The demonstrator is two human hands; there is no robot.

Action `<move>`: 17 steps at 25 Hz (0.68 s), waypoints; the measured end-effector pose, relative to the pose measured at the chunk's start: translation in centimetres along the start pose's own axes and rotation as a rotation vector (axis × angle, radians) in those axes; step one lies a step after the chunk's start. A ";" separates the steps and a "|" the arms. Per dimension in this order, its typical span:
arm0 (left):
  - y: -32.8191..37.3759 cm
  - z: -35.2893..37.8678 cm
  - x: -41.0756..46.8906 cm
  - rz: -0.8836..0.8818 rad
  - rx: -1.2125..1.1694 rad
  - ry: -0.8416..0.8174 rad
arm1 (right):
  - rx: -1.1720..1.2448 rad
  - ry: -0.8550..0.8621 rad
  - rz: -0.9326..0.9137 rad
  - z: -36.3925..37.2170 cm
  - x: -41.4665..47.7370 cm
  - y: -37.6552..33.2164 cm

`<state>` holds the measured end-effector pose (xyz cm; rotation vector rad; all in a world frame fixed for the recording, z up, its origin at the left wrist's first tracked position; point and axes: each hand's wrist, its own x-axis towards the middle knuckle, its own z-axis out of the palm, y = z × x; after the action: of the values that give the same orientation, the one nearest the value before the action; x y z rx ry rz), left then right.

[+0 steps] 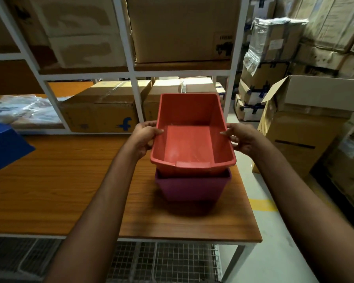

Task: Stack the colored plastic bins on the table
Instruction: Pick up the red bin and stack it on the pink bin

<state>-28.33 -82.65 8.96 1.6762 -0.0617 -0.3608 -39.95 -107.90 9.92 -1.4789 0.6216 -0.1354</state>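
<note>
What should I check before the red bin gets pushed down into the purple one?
1. Both hands on the red bin: ok. Left hand and right hand hold opposite side rims.
2. Red bin empty: ok.
3. Red bin lined up over the purple bin: ok, its base already sits inside the purple rim.
4. Red bin level: not ok, near edge sits lower than the far edge.
5. Purple bin fully on the table: ok, though near the right edge.
6. Purple bin empty: cannot tell, covered.

Head view, downward over table (74,180)
</note>
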 end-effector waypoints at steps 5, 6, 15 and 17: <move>-0.6 0.2 0.1 -0.052 0.004 0.004 | -0.001 -0.005 0.073 0.0 0.6 1.0; -0.8 0.3 0.1 -0.067 0.009 0.009 | 0.000 -0.002 0.081 0.0 0.6 1.2; -2.7 1.0 0.1 -0.135 0.077 0.040 | -0.085 0.127 0.093 0.6 1.8 3.1; -3.0 1.0 0.2 -0.104 0.074 0.046 | -0.078 0.145 0.085 0.6 1.9 3.4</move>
<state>-28.89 -83.23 5.94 1.7644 0.0471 -0.4017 -39.08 -107.86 6.09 -1.5246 0.8142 -0.1546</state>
